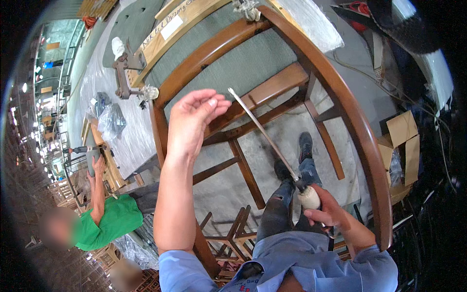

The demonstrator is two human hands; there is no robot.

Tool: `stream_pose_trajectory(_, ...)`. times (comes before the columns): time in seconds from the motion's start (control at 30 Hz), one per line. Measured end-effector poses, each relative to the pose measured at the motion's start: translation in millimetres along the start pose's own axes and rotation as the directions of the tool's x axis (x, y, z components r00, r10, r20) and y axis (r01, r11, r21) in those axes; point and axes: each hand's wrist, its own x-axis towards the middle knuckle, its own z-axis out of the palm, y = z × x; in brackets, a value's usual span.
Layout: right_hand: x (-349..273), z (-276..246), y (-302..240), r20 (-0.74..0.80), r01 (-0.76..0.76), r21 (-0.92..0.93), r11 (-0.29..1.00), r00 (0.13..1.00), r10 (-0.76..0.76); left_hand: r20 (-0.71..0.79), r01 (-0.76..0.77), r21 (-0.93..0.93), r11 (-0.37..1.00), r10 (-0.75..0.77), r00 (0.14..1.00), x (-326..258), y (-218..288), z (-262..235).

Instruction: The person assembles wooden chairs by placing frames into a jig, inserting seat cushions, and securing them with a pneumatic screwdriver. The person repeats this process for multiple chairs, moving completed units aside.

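Observation:
My right hand [327, 210] is wrapped round the pale, wrapped-looking handle of a long screwdriver [265, 134]. Its shaft slants up and left over the seat rail of a brown wooden chair frame [340, 97]. Beside the screwdriver's tip, but apart from it, my left hand [194, 114] is raised with its fingers curled together. Anything pinched in them is too small or hidden to make out. Grey-green ribbed fabric [243, 58] lies under the chair's rails, and the chair's legs point toward me.
A metal clamp [129, 70] with wrapped ends stands at the frame's left corner. Plastic-covered table surface [131, 141] spreads to the left, with plastic bags [111, 121] on it. Further left, a person in green [114, 221] holds a power tool. An open cardboard box [406, 146] stands right.

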Motion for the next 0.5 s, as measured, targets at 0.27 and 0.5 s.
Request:
stream_pose_trajectory(0.27, 29.1, 39.9, 11.8, 0.077, 0.016, 0.132, 0.991, 0.997, -0.026, 0.037, -0.089, -0.057, 0.994, 0.091, 0.995, 10.4, -3.3, -27.2)
stream_pose_trajectory(0.5, 41.3, 11.5, 18.2, 0.134, -0.001, -0.021, 1.000, 0.991, 0.003, 0.032, -0.033, 0.046, 0.998, 0.031, 0.999, 16.4, -13.3, -24.8)
